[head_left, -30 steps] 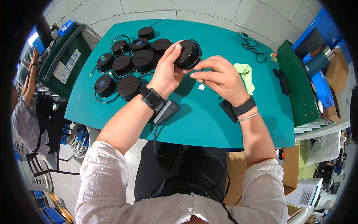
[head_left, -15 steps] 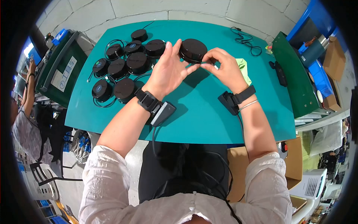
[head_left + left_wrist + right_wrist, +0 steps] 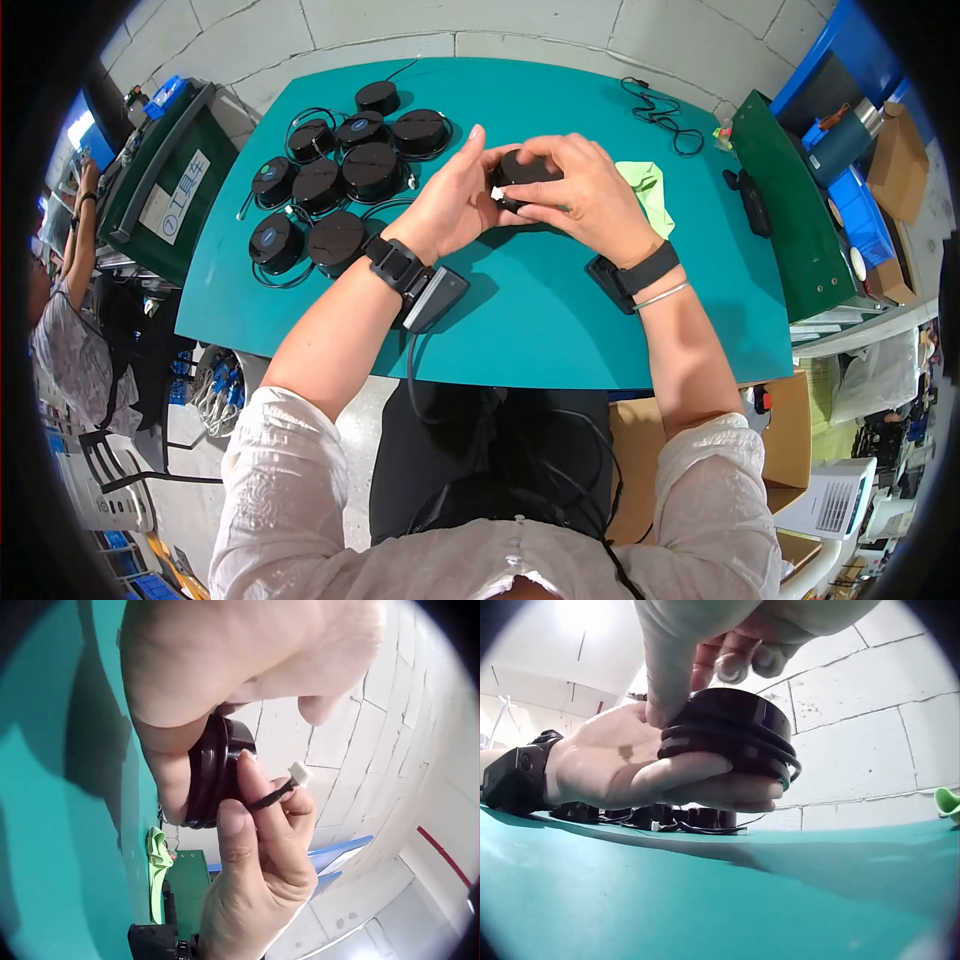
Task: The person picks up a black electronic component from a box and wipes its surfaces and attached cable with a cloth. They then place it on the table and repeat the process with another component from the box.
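other pucks [image 3: 340,170] crowd the teal table [image 3: 520,320] at left, a green cloth [image 3: 648,190] lies right. between them your left hand [image 3: 450,205], fingers flat, carries the black puck [image 3: 517,168] above the table; your right hand [image 3: 580,200] clamps its top, pinching its cable [image 3: 268,799].

I see the near half of the table [image 3: 540,330] bare from side to side, so a hand can pass freely there, in front of both wrists. Mid-table, the left hand [image 3: 455,200] and right hand [image 3: 580,195] close round one black disc [image 3: 522,168], held off the surface with room beneath. To the left, a cluster of black discs [image 3: 340,180] and their looping wires blocks the far corner. Just right of the hands lies a green cloth [image 3: 648,190]. Beyond it sits a coiled cable [image 3: 660,112], and a green board [image 3: 790,230] walls the right edge.
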A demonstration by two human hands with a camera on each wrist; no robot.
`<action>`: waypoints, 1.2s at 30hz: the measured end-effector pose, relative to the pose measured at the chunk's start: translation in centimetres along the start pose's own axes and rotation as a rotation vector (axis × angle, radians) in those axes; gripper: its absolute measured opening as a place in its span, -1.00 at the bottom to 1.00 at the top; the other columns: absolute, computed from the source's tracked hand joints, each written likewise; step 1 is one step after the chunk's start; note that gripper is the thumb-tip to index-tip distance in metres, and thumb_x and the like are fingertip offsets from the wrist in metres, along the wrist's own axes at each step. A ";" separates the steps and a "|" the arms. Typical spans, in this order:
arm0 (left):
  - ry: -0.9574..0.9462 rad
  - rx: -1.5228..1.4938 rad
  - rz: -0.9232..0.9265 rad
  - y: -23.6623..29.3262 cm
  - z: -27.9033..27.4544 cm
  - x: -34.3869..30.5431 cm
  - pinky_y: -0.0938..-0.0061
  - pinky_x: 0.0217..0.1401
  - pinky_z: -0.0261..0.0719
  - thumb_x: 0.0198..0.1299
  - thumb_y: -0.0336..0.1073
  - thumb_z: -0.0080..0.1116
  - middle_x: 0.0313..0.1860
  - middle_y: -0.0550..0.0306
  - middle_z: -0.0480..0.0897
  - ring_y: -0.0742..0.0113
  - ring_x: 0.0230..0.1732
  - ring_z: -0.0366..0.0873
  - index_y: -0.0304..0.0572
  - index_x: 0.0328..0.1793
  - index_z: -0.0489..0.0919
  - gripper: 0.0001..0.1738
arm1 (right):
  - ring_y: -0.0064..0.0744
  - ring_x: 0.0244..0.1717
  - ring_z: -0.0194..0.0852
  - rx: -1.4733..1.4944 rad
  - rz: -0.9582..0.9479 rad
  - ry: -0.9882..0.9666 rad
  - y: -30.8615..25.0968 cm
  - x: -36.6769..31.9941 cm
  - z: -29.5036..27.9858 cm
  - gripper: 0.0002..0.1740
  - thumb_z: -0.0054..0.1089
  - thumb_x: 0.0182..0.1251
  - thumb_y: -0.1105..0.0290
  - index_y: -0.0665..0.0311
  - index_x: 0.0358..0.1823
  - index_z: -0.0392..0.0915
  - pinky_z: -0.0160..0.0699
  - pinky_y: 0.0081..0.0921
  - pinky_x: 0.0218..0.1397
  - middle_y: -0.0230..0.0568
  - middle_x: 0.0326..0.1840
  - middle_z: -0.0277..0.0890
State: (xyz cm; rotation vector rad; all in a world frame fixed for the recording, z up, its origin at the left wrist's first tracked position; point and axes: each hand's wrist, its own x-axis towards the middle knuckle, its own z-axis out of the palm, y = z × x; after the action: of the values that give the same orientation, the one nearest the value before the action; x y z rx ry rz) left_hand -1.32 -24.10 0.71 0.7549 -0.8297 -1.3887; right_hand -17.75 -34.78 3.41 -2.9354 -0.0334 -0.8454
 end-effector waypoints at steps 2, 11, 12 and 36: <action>-0.003 0.061 0.000 0.2 0.1 -0.2 0.14 0.28 0.43 0.37 0.40 -0.42 0.35 -0.01 0.31 0.19 0.29 0.39 -0.24 0.50 0.14 -0.10 | -0.15 0.23 0.37 -0.080 -0.031 0.163 -0.4 0.4 -0.1 -0.40 0.43 0.01 0.17 -0.14 0.18 0.55 0.44 -0.26 0.24 -0.30 0.26 0.39; 0.039 -0.118 0.031 -0.7 -0.6 0.2 -0.06 0.48 0.18 0.33 0.42 -0.32 0.59 -0.24 -0.19 -0.23 0.49 0.10 -0.11 0.60 -0.47 0.07 | -0.08 0.29 0.36 0.352 0.378 0.007 2.8 -1.2 2.3 -0.22 0.44 0.05 0.29 0.16 0.36 0.35 0.45 -0.27 0.28 -0.03 0.33 0.32; 0.041 -0.137 0.020 -0.7 -0.7 0.2 -0.03 0.48 0.20 0.35 0.38 -0.29 0.58 -0.26 -0.10 -0.21 0.50 0.10 -0.17 0.60 -0.45 0.06 | -0.05 0.23 0.41 0.490 0.478 0.053 3.7 -1.5 2.7 -0.22 0.46 0.04 0.23 0.20 0.33 0.37 0.46 -0.26 0.25 0.02 0.28 0.37; -0.176 0.534 -0.202 -2.1 0.1 0.6 0.51 -0.44 0.69 0.28 -0.24 0.17 -0.40 0.11 0.59 0.39 -0.37 0.63 -0.37 -0.30 0.56 -0.73 | 0.03 0.06 0.58 -0.127 0.707 -0.241 10.6 15.7 12.1 -0.12 0.34 -0.01 -0.24 0.43 0.10 0.52 0.54 -0.25 0.13 0.17 0.06 0.57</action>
State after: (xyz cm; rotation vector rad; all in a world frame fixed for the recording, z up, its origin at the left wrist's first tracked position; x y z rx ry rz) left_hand -2.51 -24.84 -1.01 1.1604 -1.3195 -1.4401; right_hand 2.44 -44.32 0.79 -2.7933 0.9997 -0.3889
